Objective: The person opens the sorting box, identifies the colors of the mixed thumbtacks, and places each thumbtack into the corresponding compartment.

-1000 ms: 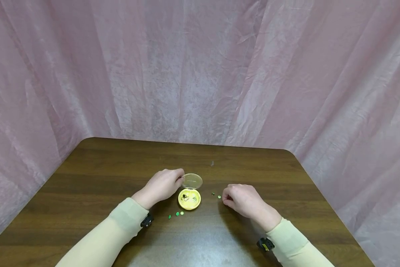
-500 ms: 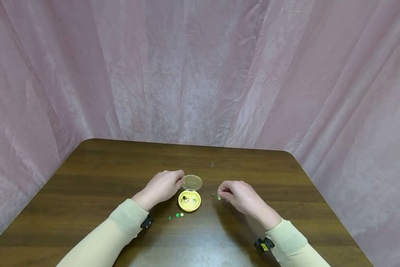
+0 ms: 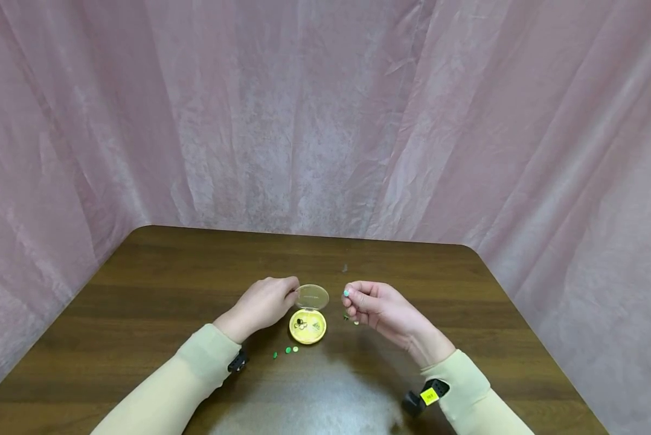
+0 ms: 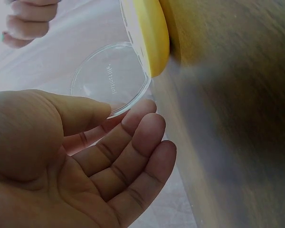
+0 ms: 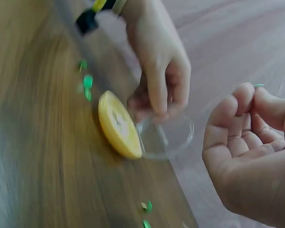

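Note:
In the head view, a round yellow case (image 3: 313, 339) lies on the table with its clear lid (image 3: 312, 296) raised at the back. Small dark and ring-like bits show inside it, too small to name. My left hand (image 3: 262, 302) pinches the lid's left rim between thumb and forefinger; the left wrist view shows the thumb (image 4: 88, 111) against that rim. To the right of the case, my right hand (image 3: 385, 311) is raised off the table. Its thumb and forefinger pinch a small green disc (image 3: 346, 293), seen edge-on as a thin green sliver (image 5: 259, 85) in the right wrist view.
Several loose small green pieces (image 3: 288, 350) lie in front of the case to the left. A few more green pieces (image 3: 356, 322) lie below my right hand. The brown wooden table (image 3: 222, 260) ends at a pink curtain (image 3: 325, 121) behind.
My right hand has moved left to the green pieces, then lifted and turned, now pinching a green disc. The left hand stays at the lid.

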Available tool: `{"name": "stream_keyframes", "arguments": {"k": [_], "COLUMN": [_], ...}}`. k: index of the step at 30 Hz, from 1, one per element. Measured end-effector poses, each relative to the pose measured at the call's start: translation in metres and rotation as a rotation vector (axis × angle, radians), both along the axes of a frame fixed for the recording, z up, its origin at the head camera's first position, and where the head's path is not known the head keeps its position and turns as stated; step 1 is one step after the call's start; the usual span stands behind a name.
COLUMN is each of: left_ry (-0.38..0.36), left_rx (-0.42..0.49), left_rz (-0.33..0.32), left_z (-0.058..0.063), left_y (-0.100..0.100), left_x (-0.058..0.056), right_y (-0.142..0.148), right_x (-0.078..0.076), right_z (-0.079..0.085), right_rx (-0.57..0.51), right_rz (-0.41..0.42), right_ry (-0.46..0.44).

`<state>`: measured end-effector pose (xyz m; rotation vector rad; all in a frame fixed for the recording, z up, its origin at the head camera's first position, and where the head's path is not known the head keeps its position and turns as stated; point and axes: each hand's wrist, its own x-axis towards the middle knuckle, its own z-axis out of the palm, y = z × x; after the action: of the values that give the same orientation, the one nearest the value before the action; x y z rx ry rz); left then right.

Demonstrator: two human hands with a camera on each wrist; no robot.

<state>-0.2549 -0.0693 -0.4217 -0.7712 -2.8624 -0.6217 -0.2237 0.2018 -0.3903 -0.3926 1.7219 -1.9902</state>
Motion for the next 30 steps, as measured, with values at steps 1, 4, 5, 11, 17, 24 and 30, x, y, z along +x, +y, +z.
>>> {"name": "stream_keyframes", "arguments": {"k": [1, 4, 5, 11, 17, 24, 30], "left_ry": [-0.001, -0.003, -0.003, 0.012, 0.008, 0.013, 0.019], "left_rx": [0.000, -0.005, -0.006, -0.005, -0.006, -0.005, -0.010], "left_rz": [-0.002, -0.006, -0.006, -0.013, -0.006, -0.010, -0.003], "left_z": [0.000, 0.000, 0.000, 0.000, 0.000, 0.000, 0.011], "left_y": [0.000, 0.001, 0.001, 0.003, 0.001, -0.001, -0.005], "left_x": [0.000, 0.001, 0.001, 0.000, 0.000, 0.001, -0.004], "right_y": [-0.001, -0.002, -0.002, -0.002, -0.003, -0.008, -0.024], "right_x": [0.001, 0.003, 0.003, 0.005, 0.003, 0.002, -0.004], "right_z": [0.001, 0.003, 0.004, 0.008, 0.010, 0.014, 0.020], "right_rx": [-0.051, -0.162, -0.188, -0.277, -0.318, -0.101, 0.620], "right_rz": [0.020, 0.066, 0.075, 0.092, 0.131, 0.067, -0.033], "right_ry": [-0.025, -0.082, -0.097, -0.141, -0.166, -0.030, 0.424]}}
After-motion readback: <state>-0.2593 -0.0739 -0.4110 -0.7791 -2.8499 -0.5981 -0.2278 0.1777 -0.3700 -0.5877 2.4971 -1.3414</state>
